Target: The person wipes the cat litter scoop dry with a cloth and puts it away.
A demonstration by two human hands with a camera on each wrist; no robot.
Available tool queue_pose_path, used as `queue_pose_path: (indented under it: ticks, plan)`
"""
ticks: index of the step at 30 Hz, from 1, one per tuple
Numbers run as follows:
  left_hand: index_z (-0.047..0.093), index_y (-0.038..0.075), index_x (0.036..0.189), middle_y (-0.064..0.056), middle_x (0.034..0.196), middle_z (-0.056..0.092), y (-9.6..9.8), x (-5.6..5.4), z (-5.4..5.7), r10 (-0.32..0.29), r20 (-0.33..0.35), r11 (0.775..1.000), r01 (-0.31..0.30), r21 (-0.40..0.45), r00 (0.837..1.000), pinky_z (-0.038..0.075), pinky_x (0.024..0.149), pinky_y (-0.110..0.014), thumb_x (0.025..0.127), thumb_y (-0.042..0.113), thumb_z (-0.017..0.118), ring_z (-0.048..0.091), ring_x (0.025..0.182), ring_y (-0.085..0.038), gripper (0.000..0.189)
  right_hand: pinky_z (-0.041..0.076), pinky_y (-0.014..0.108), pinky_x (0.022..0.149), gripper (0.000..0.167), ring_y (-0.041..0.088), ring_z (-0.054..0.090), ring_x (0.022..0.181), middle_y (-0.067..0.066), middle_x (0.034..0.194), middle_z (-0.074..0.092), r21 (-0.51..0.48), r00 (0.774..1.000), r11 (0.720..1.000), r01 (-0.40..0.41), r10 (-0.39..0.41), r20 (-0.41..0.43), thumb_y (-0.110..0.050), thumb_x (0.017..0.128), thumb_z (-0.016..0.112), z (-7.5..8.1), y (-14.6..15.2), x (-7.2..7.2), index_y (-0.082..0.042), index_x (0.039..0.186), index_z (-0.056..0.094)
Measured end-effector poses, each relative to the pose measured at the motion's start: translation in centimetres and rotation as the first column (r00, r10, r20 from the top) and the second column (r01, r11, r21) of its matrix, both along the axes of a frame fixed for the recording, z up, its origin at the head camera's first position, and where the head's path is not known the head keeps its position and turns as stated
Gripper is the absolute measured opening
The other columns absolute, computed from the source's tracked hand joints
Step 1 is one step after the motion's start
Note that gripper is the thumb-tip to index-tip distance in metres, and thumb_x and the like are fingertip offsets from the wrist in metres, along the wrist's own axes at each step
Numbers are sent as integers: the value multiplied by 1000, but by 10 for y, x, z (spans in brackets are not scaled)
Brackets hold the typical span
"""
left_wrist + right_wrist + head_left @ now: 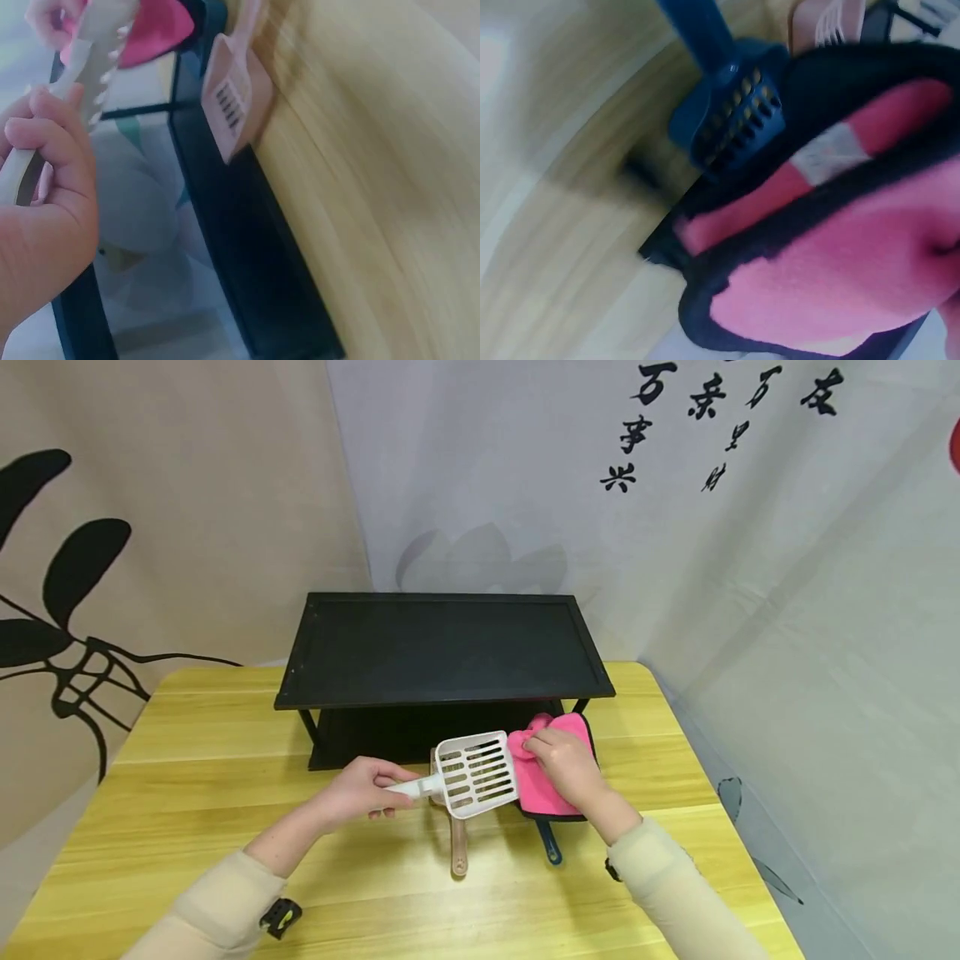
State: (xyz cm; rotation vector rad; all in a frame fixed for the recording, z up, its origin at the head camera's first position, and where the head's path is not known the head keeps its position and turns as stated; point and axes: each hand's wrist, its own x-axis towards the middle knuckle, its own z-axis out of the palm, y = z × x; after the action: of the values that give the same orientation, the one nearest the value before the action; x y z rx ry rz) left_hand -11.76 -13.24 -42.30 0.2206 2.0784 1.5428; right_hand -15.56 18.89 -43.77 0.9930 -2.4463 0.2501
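My left hand (365, 787) grips the handle of a white slotted litter scoop (447, 787), whose head tilts up to the right above the table. In the left wrist view the fingers (56, 135) curl round that handle. My right hand (566, 764) pinches a pink cloth pouch (542, 789) with black edging near its bow. The right wrist view shows the pouch's opening, with a white label (830, 155) inside. A beige-pink litter scoop (459, 847) lies partly hidden behind the white one. Beneath the pouch, a dark blue litter scoop (551, 843) shows mostly its handle.
A black two-tier shelf (442, 647) stands at the back of the wooden table (187, 793). Its lower tier (390, 727) is partly shaded. Behind it hangs a pale cloth (480, 460) with dark writing and leaf shapes.
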Motion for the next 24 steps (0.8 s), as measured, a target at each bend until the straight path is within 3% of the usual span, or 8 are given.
queue_pose_path:
  ticks: [4, 10, 13, 18, 20, 24]
  plan:
    - [55, -7, 122, -10, 95, 69, -12, 1, -5, 45, 71, 998, -48, 30, 996, 42, 51, -21, 82, 12, 71, 58, 64, -11, 47, 54, 29, 73, 20, 17, 63, 79, 3, 82, 68, -103, 996, 991, 89, -86, 36, 4, 68, 78, 2, 15, 2, -9, 82, 70]
    - [46, -11, 126, -2, 86, 66, -19, 5, -16, 28, 136, 996, -39, 77, 990, 42, 51, -17, 84, 14, 69, 56, 64, -7, 55, 55, 35, 74, 20, 22, 65, 81, 8, 85, 70, -271, 979, 951, 148, -102, 177, 4, 68, 78, 6, 23, 9, -5, 85, 70]
    - [44, -12, 128, 0, 86, 67, -21, 6, -21, 28, 142, 995, -41, 90, 990, 41, 51, -16, 85, 19, 68, 56, 64, -5, 58, 56, 36, 73, 19, 23, 66, 81, 10, 87, 71, -368, 954, 906, 209, -107, 279, 4, 69, 77, 9, 23, 14, -3, 86, 71]
    - [41, -15, 130, -9, 100, 70, -28, 5, -24, 14, 150, 992, -31, 118, 989, 40, 49, -13, 90, 16, 61, 57, 64, -3, 55, 56, 28, 69, 21, 23, 65, 78, 13, 89, 70, -496, 907, 809, 316, -103, 409, 2, 71, 77, 19, 17, 23, -1, 90, 72]
    - [41, -16, 130, -11, 104, 70, -29, 4, -24, 5, 157, 992, -25, 124, 988, 40, 49, -13, 91, 16, 60, 56, 63, -2, 54, 55, 22, 68, 21, 22, 65, 77, 12, 88, 70, -517, 911, 798, 310, -95, 400, 3, 71, 77, 23, 13, 26, -1, 91, 72]
    - [45, -15, 128, -9, 101, 70, -30, 4, -25, 1, 168, 994, -20, 110, 986, 38, 48, -13, 91, 20, 59, 52, 60, -1, 53, 54, 18, 70, 21, 20, 65, 77, 10, 85, 70, -547, 958, 816, 187, -29, 284, 4, 69, 78, 27, -2, 33, -1, 88, 72]
